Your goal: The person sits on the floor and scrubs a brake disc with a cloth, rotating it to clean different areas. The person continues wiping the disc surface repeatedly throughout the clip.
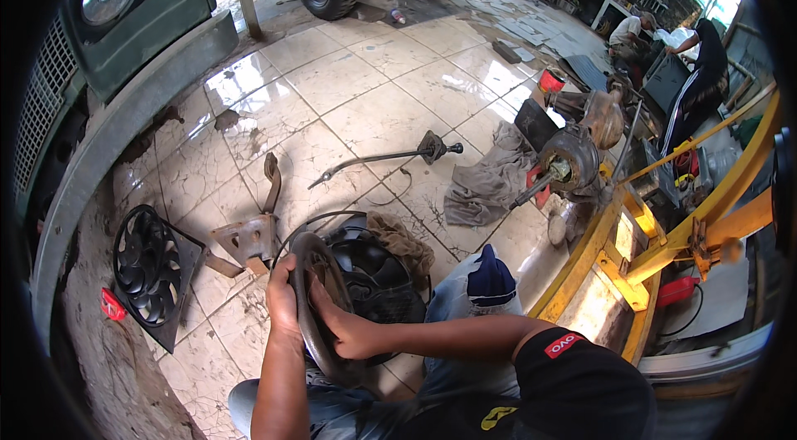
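A round, dark grey dished part [309,251] with a thick rim stands on edge between my hands, above my lap. My left hand [284,297] is closed around its outer left rim. My right hand [347,325] reaches across into its hollow side and touches the inner face; those fingers are mostly hidden. Just behind it sits a black fan shroud [378,261] with fan blades. A brown rag [404,242] is draped over the shroud's far side. To its left lies a metal bracket with a pedal arm [249,237].
A black radiator fan [148,266] lies at left, below a vehicle's bumper [124,83]. A bent lever [374,159] rests on the tiles. An axle housing [573,158], a grey cloth [490,183] and a yellow steel frame [606,266] occupy the right. Several people are farther back.
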